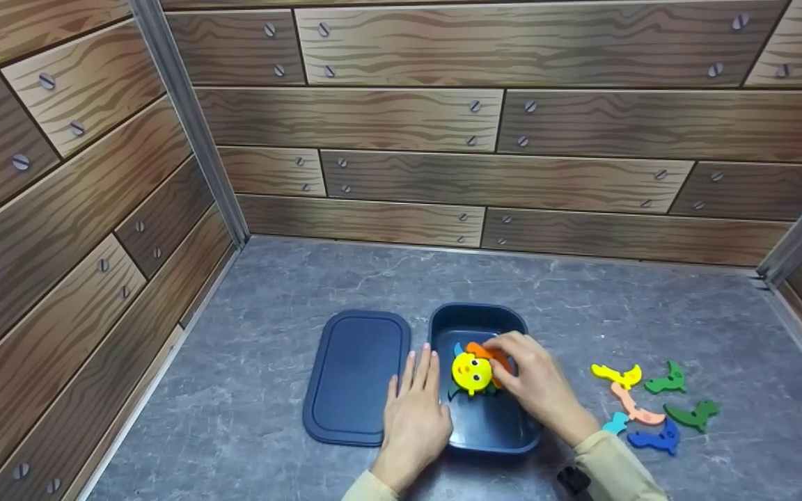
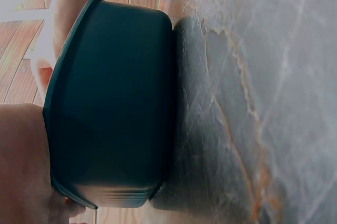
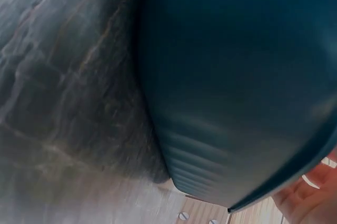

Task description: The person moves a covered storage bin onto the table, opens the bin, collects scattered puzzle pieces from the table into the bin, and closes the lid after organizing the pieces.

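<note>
A dark blue plastic box (image 1: pixel 488 428) stands uncovered on the table. In it lie a round yellow toy piece with a face (image 1: pixel 470 374), an orange toy piece (image 1: pixel 477 349) and partly hidden blue and green pieces. My right hand (image 1: pixel 533 376) reaches over the box's right rim, thumb and fingers curled about the orange piece and covering part of it. Along the left rim my left hand (image 1: pixel 416 414) rests with its fingers straight, holding nothing. The left wrist view shows the outer wall of the box (image 2: pixel 116 97) with that hand (image 2: pixel 23 155) at its rim.
Left of the box lies its flat dark blue lid (image 1: pixel 356 379), partly behind the left hand. To the right are several loose toy pieces: yellow (image 1: pixel 620 377), pink (image 1: pixel 634 407), green (image 1: pixel 695 415), blue (image 1: pixel 657 438) and light blue (image 1: pixel 615 422). Wood-patterned walls (image 1: pixel 401 118) enclose the table.
</note>
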Tool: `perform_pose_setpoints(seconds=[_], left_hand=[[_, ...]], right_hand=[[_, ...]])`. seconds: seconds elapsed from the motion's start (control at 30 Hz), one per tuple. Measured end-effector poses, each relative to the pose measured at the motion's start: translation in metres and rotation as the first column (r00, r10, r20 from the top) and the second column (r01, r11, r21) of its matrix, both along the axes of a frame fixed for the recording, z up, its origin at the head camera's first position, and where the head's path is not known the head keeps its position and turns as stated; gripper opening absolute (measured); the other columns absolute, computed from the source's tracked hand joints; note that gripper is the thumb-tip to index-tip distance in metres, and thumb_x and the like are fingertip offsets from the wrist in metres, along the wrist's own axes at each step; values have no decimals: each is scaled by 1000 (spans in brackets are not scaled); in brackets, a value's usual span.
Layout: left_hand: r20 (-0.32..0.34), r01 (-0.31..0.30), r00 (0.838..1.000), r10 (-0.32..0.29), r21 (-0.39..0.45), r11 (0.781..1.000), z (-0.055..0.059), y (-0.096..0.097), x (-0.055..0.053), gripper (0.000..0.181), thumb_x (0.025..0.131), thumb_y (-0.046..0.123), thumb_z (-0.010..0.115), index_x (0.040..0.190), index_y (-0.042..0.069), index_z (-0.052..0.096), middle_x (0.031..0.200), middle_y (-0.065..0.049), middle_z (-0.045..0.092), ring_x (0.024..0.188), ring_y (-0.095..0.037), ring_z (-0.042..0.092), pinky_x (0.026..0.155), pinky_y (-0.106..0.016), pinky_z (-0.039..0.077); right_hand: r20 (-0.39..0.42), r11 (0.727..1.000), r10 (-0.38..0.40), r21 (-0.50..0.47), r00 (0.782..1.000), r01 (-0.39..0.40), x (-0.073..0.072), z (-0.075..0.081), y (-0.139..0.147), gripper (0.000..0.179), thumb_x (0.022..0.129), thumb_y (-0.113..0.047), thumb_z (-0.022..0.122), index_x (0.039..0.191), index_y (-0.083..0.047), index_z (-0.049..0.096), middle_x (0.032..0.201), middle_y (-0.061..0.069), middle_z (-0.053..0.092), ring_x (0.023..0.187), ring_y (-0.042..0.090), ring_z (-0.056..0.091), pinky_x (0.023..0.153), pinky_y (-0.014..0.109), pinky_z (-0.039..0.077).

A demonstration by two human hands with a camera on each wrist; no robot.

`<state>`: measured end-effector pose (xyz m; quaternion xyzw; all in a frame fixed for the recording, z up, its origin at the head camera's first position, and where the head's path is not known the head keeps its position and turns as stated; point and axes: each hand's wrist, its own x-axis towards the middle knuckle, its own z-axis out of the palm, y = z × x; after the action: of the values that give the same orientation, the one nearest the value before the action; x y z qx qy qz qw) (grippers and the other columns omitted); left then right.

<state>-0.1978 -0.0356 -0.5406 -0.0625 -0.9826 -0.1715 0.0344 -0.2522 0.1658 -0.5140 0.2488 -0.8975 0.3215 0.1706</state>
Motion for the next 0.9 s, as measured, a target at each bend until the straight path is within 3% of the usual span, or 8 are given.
perform_pose_setpoints(seconds=[0.2, 0.47, 0.9], left_hand=[[16, 1, 1000, -1, 10, 1000, 1, 0, -1, 69, 95, 26, 55, 157, 15, 26, 164, 4, 12, 149, -21, 9, 115, -54, 20], [-5, 7, 1000, -7, -4, 1000, -1, 0, 0, 71, 94, 27, 56, 157, 14, 27, 164, 3, 13, 149, -21, 10, 114, -54, 23], [15, 7, 1000, -8, 19, 1000, 0, 0, -2, 71, 93, 24, 56, 157, 13, 27, 164, 2, 14, 149, -22, 10, 114, -55, 22]], right_hand=[[-29, 1000, 1, 29, 1000, -1, -1, 1, -4, 20, 89, -10, 73, 106, -19, 72, 101, -10, 63, 88, 8, 55, 71, 31, 51], [-21, 997, -12, 80, 1000, 13, 1, -1, -5, 28, 85, -15, 77, 112, -16, 72, 108, -6, 64, 95, 13, 58, 78, 34, 52], [-43, 999, -34, 25, 998, 36, 4, -2, 3, 29, 86, -14, 76, 114, -17, 71, 112, -5, 63, 98, 14, 58, 78, 35, 52]])
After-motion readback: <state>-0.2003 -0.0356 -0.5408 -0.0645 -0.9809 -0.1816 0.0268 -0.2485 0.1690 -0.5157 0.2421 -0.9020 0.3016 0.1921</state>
